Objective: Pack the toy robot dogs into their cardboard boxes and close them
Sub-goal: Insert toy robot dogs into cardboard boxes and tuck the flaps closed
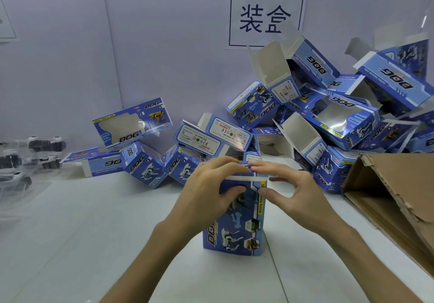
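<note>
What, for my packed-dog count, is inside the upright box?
The upright box shows only its walls; the left hand and right hand hold the top flap over its opening; any dog inside is hidden.

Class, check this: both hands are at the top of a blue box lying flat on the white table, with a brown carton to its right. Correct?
One error: the head view shows the blue box standing upright on the white table, not lying flat. Left hand and right hand are at its top; the brown carton is to its right.
</note>
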A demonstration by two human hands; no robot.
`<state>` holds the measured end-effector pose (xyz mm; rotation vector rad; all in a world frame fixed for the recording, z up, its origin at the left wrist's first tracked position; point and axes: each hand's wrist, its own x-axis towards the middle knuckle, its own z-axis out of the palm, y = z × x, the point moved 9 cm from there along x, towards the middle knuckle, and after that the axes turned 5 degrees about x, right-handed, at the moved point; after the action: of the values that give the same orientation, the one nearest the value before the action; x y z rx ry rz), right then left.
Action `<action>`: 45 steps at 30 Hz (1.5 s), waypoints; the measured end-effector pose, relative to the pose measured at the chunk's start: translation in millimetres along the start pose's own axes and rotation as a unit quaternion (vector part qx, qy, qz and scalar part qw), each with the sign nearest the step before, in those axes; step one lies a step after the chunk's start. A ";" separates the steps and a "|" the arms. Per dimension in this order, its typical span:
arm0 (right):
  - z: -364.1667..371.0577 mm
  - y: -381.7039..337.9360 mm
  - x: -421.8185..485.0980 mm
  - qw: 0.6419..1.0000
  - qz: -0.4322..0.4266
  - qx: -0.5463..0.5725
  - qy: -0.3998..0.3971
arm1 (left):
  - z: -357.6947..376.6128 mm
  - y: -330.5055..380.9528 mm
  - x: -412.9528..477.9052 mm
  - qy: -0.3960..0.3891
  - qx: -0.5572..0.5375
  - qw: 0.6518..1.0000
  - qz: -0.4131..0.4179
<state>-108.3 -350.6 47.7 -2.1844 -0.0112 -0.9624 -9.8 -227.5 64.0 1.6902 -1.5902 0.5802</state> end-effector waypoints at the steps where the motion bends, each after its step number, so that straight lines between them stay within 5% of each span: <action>1: 0.4 -0.2 -0.1 1.000 0.000 0.001 -0.001 | -0.5 -2.5 1.3 -0.012 0.001 1.000 -0.003; 12: 1.0 -1.0 0.5 1.000 -0.004 -0.008 0.003 | 3.3 4.9 4.0 0.029 0.012 0.999 0.044; 24: 2.2 7.3 -0.9 0.998 -0.007 0.042 0.050 | -6.2 -53.1 -9.2 -0.003 -0.201 0.973 -0.112; 45: 6.8 8.0 -3.7 0.997 -0.008 0.034 0.072 | 0.2 -59.0 -13.4 0.068 -0.194 0.975 -0.083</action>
<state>-104.4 -351.1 37.3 -2.0508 0.0060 -1.1111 46.1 -221.0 42.0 1.4368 -1.3457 0.2719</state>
